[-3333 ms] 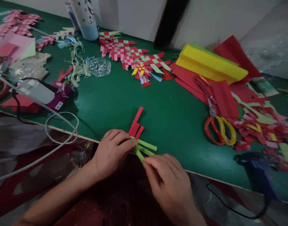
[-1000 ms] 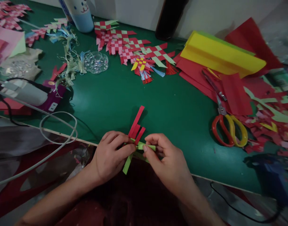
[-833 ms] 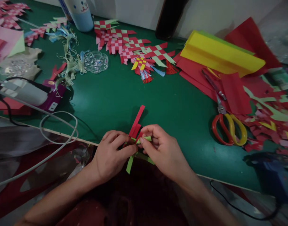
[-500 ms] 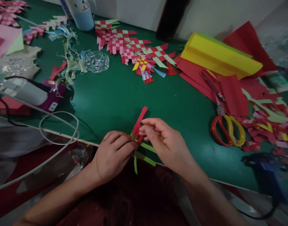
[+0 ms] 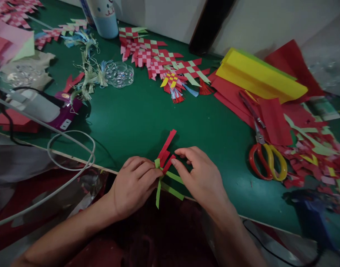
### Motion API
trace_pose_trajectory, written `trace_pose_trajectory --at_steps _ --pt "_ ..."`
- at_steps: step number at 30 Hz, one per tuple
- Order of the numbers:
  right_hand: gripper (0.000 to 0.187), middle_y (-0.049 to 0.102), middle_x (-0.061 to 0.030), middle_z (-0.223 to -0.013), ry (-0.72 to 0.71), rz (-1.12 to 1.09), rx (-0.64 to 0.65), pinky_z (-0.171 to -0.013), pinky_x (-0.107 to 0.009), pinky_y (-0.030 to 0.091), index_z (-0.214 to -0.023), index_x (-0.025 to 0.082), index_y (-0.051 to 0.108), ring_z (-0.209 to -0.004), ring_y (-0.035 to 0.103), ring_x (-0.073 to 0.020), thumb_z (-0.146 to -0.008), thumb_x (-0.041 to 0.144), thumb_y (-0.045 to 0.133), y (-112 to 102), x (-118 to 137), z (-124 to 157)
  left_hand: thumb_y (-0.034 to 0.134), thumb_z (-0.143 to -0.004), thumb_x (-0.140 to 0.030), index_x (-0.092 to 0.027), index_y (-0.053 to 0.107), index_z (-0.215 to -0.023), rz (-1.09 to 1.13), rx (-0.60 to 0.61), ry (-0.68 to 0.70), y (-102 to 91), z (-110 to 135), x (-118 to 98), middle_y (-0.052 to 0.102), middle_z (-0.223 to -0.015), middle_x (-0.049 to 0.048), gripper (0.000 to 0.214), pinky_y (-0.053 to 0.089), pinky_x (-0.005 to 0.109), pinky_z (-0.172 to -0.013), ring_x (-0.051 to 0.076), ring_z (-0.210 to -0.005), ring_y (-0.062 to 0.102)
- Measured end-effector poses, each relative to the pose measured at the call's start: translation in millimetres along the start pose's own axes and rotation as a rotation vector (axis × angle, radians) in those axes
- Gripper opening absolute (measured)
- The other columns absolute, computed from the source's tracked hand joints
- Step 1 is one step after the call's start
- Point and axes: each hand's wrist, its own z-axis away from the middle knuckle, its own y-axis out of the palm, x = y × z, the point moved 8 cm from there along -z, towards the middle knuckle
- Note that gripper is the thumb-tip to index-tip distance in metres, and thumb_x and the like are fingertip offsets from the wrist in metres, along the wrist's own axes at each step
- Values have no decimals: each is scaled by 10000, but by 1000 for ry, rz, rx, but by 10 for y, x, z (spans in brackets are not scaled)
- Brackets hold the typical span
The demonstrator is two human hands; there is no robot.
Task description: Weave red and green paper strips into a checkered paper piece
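While the left hand (image 5: 133, 187) grips the woven red and green paper strips (image 5: 165, 152) near the surface's (image 5: 131, 126) front edge, the right hand (image 5: 200, 176) is half open just beside them.

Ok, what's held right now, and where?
Woven red and green paper strips, held at their crossing by the left hand's fingers; whether the right hand touches them can't be told.

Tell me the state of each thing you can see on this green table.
left hand: closed, pinching the strips
right hand: open, fingers curved beside the strips
red and green paper strips: crossed, ends loose
scissors: blades closed, lying on red paper
yellow paper: folded, resting on red sheets
woven paper pieces: lying flat, overlapping
bottle: upright
white cable: looped
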Motion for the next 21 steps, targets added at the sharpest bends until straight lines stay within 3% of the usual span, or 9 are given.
trace_pose_trajectory --at_steps 6,14,21 --pt "132 657 -29 -876 -26 15 -2 -741 -337 449 -855 217 616 -831 584 -188 -931 289 535 19 42 3 520 -931 -136 -157 629 -1005 -4 -7 4 -8 -5 -8 680 -936 43 133 435 372 -814 215 -901 559" --pt "79 666 -57 -908 -227 -63 -88 -798 -358 484 -875 208 585 -888 604 -198 -932 192 533 -174 205 246 505 -922 -127 -150 640 -985 -13 18 -11 -7 -10 -1 679 -927 53 151 444 374 -804 215 -884 557" --pt "94 698 -64 -972 -377 -84 18 -803 -396 514 -888 202 578 -923 614 -212 -908 122 533 -160 354 526 513 -930 -145 -158 625 -1004 0 11 -26 19 16 20 672 -917 50 135 427 370 -826 214 -895 559"
